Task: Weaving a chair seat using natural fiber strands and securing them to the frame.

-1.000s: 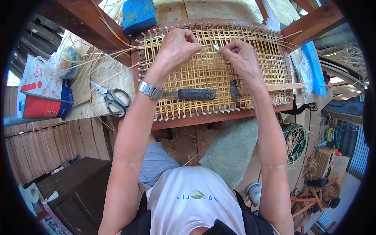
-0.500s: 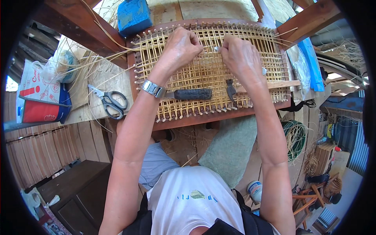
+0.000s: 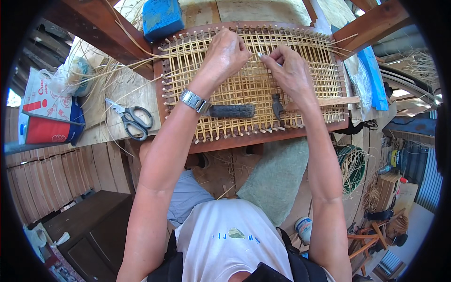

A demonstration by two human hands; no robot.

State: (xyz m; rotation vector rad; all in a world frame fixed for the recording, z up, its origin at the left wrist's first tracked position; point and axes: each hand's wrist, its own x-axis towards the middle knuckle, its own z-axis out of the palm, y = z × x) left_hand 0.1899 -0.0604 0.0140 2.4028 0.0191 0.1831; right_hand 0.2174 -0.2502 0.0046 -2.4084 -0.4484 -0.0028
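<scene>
My left hand point(image 3: 224, 55) is closed over the upper middle of the woven cane panel point(image 3: 249, 84), fingertips curled into the strands, with whatever they pinch hidden. Just to its right, my right hand point(image 3: 287, 70) pinches a small pale piece point(image 3: 260, 55) at the weave. Short light pegs ring the panel's wooden border point(image 3: 221, 145). A hammer point(image 3: 277, 105) lies on the weave below my right hand, its wooden handle passing under that forearm. A tool with a dark wrapped handle point(image 3: 232, 111) lies on the panel below my left hand.
Dark-handled scissors point(image 3: 135, 123), loose cane strands and a printed bag point(image 3: 49, 117) lie on the left bench. A blue block point(image 3: 162, 19) sits behind the panel. Wooden posts point(image 3: 361, 28) rise at both back corners; blue plastic point(image 3: 376, 82) is at right, a coiled hose point(image 3: 352, 164) below.
My left hand has moved a little up and to the right, toward my right hand. My right hand shifted slightly, still pinching near the same part of the weave.
</scene>
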